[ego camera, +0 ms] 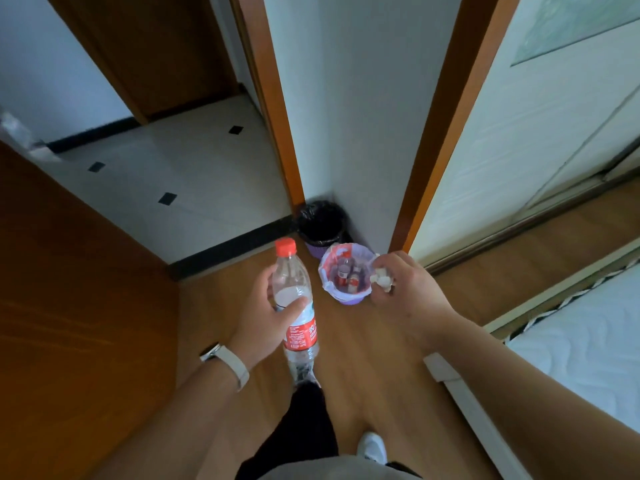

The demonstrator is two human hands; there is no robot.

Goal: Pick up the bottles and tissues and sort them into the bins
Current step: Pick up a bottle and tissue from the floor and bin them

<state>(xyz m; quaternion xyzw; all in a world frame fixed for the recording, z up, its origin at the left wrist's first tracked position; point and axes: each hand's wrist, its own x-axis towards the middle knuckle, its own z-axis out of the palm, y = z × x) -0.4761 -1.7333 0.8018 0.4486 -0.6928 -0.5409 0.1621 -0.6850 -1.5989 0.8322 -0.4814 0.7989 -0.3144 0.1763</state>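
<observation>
The left hand grips a clear plastic bottle with a red screw cap and a red printed label. The thumb and fingers are curled round the bottle's upper body. The bottle is held nearly upright, cap uppermost, above the brown wood-pattern floor. A white band with a watch sits on the left wrist.

The right hand is closed round a crumpled white tissue. Part of the tissue protrudes between the curled fingers. In this view the hand overlaps the right rim of the nearer bin.

Two bins stand on the floor by the white wall corner:
- The nearer bin is a purple plastic basket lined with a pale translucent bag. It contains several small bottles with red labels.
- The farther bin is a purple plastic basket lined with a black bag. It stands in the corner, just beside the nearer bin. Its contents cannot be determined.

The held bottle appears to the left of the nearer bin and below the farther bin.

A white quilted mattress lies at the right edge. A white shoe rests on the floor at the bottom.
</observation>
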